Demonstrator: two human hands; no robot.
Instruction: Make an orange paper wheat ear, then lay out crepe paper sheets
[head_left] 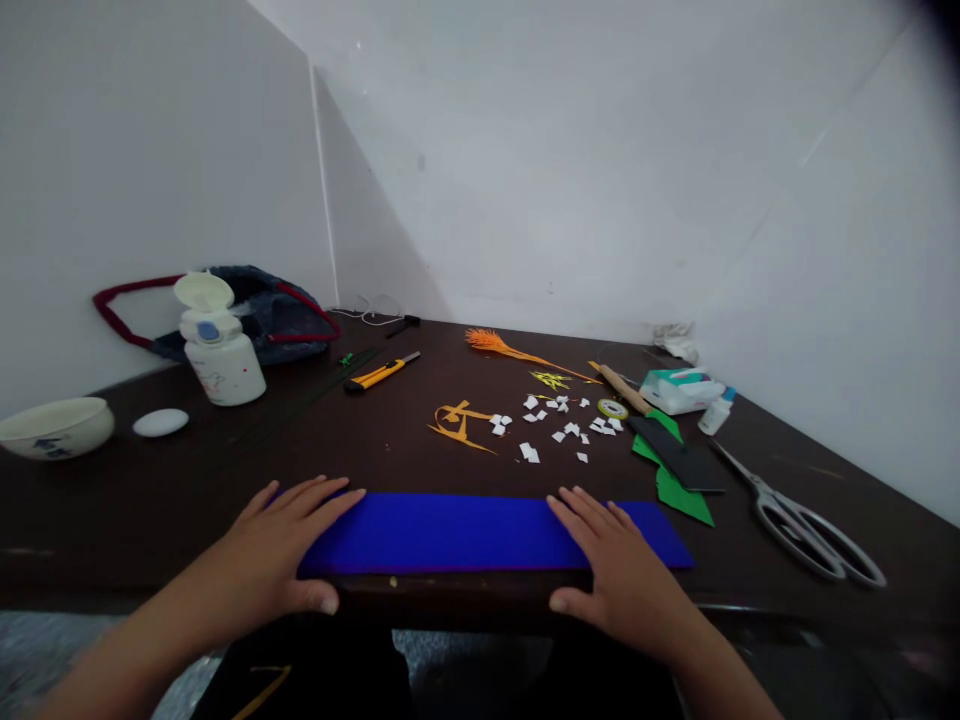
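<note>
A long blue strip [457,535], like paper or felt, lies flat along the front edge of the dark table. My left hand [289,545] rests on its left end with fingers stretched out and the thumb toward the table edge. Toward its right end, my right hand [611,555] lies on the strip in the same way, fingers spread. Neither hand grips anything. Beyond the strip are small white paper pieces [529,453] and curled orange-yellow scraps [454,425]. Green paper [682,495] sits near my right hand, partly under a dark flat piece [675,455].
Large scissors [802,525] lie at the right. A yellow utility knife [382,373], white bottle [225,365], bowl [60,428] and bag [292,320] are at the left. Farther back lie an orange paper stalk [517,352], tape roll [613,409], tissue pack [679,390] and small glue bottle [716,412].
</note>
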